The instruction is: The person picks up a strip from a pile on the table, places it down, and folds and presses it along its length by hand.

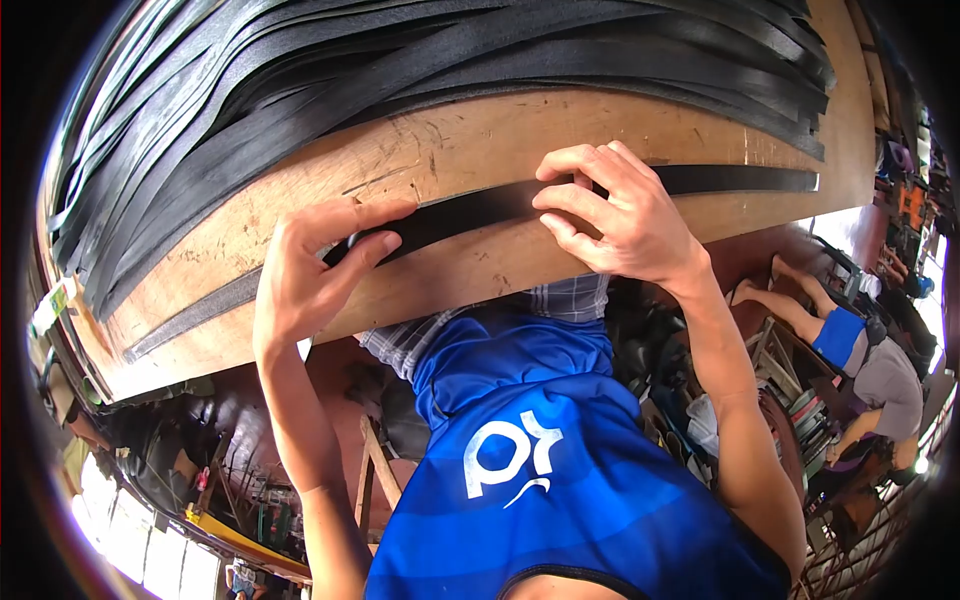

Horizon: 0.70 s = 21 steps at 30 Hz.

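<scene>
A long black strap (460, 215), like a leather strip, runs along the near side of the wooden tabletop (480, 272), in front of my body. My left hand (310, 255) is on its left part, thumb and index finger at its two edges. A small dark, shiny thing shows inside that hand, and a pale tip sticks out below the palm; I cannot make out what they are. Farther right, my right hand (625, 215) curls over the same strap, thumb on the near side and bent fingers across it.
Many black strips (400, 70) lie in a loose pile across the far side of the tabletop. Another person (880, 365) in grey and blue is off to the right, near clutter (790, 390). A wooden frame (377, 465) stands below the near edge.
</scene>
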Motion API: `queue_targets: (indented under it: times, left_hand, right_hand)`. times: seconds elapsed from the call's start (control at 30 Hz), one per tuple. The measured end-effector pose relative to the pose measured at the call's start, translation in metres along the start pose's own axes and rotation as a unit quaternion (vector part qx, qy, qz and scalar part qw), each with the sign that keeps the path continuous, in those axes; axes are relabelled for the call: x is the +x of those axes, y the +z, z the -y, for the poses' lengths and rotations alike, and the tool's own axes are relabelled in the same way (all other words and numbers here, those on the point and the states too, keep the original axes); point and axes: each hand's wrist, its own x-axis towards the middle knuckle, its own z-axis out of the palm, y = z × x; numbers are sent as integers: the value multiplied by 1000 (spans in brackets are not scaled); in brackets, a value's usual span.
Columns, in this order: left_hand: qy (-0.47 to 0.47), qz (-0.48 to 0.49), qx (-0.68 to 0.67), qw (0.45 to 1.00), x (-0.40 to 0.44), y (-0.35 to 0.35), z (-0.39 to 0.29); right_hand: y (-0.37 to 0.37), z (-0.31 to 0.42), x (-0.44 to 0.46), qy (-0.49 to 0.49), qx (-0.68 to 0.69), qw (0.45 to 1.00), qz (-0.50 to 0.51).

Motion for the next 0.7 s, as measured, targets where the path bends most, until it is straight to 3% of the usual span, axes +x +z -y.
queue_targets:
  times: [0.7]
  left_hand:
    - [18, 16, 14, 1000, 1, 0, -5]
  right_hand:
    - [6, 5, 4, 29, 29, 999, 21]
